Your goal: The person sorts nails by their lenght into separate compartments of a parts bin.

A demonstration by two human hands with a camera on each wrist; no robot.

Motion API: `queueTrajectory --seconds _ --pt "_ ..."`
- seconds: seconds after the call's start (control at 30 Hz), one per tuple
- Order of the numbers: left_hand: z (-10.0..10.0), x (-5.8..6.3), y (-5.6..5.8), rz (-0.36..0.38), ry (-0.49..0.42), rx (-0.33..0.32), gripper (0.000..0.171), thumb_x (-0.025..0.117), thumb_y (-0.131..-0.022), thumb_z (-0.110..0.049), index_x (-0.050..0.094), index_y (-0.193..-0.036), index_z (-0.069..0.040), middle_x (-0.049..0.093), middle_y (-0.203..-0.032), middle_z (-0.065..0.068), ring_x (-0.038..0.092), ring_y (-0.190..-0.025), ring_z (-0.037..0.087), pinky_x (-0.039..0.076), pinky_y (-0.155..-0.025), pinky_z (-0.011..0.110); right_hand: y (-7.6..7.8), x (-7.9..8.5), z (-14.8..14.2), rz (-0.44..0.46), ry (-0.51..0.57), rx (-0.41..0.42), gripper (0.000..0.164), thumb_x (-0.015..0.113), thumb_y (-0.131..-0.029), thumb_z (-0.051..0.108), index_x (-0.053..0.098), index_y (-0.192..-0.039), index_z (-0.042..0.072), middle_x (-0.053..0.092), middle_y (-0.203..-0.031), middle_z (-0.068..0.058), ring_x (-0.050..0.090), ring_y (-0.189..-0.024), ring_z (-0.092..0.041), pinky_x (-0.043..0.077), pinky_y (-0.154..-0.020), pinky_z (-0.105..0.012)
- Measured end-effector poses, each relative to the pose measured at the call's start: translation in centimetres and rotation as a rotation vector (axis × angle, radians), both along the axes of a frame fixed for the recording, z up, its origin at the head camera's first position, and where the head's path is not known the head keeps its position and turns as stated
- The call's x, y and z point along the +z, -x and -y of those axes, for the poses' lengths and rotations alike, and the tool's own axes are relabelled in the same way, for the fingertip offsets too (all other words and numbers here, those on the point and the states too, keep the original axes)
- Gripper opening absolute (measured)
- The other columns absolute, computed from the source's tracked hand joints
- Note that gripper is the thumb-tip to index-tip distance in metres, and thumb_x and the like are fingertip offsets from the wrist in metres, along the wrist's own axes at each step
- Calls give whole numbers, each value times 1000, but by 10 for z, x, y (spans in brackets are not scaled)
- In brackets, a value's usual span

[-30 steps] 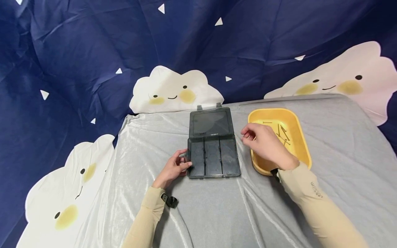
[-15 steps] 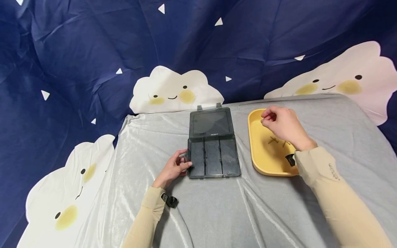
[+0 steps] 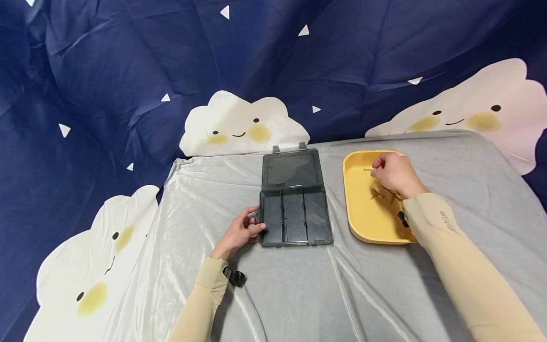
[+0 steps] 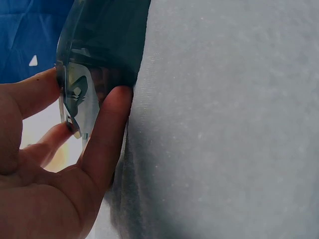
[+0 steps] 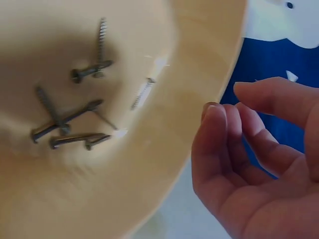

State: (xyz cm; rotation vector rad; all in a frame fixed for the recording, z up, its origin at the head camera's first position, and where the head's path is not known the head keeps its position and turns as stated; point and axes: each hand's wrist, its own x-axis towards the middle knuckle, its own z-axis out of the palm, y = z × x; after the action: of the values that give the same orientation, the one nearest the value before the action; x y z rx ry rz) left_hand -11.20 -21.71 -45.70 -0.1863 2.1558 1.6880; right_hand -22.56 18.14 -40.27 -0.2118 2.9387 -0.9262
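Observation:
A dark translucent compartment box (image 3: 295,218) lies with its lid folded back. My left hand (image 3: 239,231) holds its left side near the front corner; in the left wrist view the thumb and fingers (image 4: 107,134) press against the box's wall (image 4: 107,45). A thin, dark, straight piece lies in the middle compartment. My right hand (image 3: 395,173) is over the yellow tray (image 3: 356,218), its fingertips at one screw (image 3: 367,169) near the far wall. In the right wrist view, thumb and fingers are bent with a gap and nothing visible between them. Several screws (image 5: 70,119) lie loose in the tray.
Grey velvety cloth (image 3: 295,285) covers the table, with folds in front of the box. The tray stands to the box's right, with a narrow strip of cloth between them. Behind hangs a dark blue curtain (image 3: 256,47) printed with clouds.
My right hand has moved from beside the box, right and over the tray's far part, then lowered toward the screw there. The left hand and box have stayed put.

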Motion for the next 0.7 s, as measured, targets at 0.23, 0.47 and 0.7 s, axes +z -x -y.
queueTrajectory --seconds 0.23,0.47,0.7 --pt "0 0 0 0 -6 6 66 66 -90 -4 35 -148 -9 49 -94 3 52 -78 12 55 -71 31 7 -18 -5 55 -84 11 10 59 -81 8 59 -82 -2 62 -84 -19 55 -81 -38 45 -76 -46" --pt "1 -6 2 -2 -6 9 66 66 -89 -3 35 -148 -9 51 -95 5 53 -78 14 55 -70 32 12 -31 -8 193 -180 23 8 57 -78 9 60 -78 1 60 -81 -17 56 -77 -35 48 -68 -39" --pt "5 -24 5 -17 -4 31 65 68 -89 -7 39 -147 -15 48 -93 2 52 -76 12 54 -67 29 13 -37 -8 251 -239 24 17 57 -79 9 53 -65 2 56 -76 -22 55 -77 -37 50 -70 -43"
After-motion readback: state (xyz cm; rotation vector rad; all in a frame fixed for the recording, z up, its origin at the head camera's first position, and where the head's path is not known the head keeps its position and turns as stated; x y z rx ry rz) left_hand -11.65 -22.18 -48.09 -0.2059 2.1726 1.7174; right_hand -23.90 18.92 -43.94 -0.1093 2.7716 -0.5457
